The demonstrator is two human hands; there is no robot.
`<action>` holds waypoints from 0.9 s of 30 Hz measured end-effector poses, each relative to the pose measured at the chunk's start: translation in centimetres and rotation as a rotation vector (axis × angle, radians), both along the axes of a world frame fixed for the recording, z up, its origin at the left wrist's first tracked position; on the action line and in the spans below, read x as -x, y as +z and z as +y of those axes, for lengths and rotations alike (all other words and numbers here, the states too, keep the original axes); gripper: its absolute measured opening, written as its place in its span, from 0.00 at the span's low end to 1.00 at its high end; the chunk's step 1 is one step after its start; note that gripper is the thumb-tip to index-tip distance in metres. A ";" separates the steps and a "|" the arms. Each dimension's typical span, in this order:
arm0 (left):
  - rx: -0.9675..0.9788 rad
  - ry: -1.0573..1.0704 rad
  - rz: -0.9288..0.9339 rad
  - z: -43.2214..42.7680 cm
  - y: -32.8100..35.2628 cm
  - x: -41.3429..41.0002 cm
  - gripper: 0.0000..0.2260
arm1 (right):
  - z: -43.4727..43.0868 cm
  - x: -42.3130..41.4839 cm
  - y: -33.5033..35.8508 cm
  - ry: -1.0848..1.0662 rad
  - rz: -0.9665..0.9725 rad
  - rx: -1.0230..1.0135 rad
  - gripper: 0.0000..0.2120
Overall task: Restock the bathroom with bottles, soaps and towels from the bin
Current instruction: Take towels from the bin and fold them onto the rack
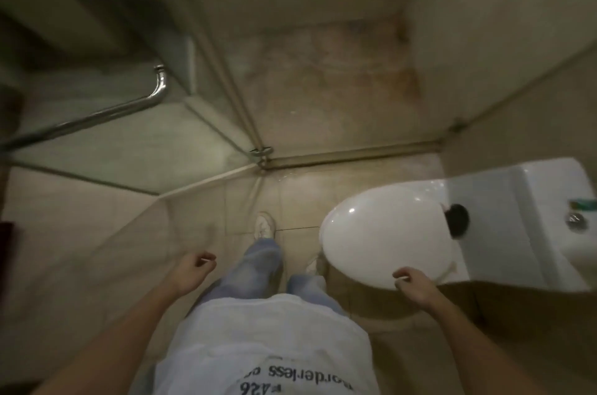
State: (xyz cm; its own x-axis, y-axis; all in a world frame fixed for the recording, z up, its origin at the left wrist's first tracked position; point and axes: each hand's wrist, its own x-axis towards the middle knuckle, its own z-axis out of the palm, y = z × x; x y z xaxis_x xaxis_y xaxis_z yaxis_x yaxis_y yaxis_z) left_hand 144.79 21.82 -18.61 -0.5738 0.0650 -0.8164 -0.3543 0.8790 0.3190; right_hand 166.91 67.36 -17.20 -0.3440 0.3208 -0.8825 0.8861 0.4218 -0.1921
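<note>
Hands (pixel 193 265) (pixel 412 285) hang loosely curled by glossy white toilet lid (pixel 371 233).

Toilet tank (pixel 533 201) cut by right edge, green item (pixel 583 204) — unidentifiable, shirt print (pixel 290 375) cropped

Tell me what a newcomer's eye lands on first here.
The glossy white toilet lid, shut, at lower right, is the brightest thing in the dim room. Next comes the chrome handle on the glass shower door at left. The left hand and right hand hang loosely curled beside the person's legs.
</note>
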 end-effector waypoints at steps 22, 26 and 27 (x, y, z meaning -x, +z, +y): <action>-0.188 1.248 -0.032 -14.6 0.5 -20.9 0.04 | -22.0 22.9 3.0 0.308 0.327 0.131 0.10; -0.238 1.295 -0.060 -19.2 0.1 -19.1 0.05 | -24.5 20.4 1.3 0.409 0.192 0.036 0.11; -0.240 1.313 -0.066 -20.7 0.2 -18.3 0.05 | -25.2 19.5 0.9 0.424 0.152 0.002 0.12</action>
State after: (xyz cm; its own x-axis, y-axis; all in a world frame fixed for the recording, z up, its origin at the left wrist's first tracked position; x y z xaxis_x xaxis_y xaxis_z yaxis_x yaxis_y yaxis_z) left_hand 163.08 1.17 -18.42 -0.2813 -0.3564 -0.8910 -0.9091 -0.1984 0.3664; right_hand 147.41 42.14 -16.31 -0.5708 0.1214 -0.8120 0.5963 0.7412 -0.3083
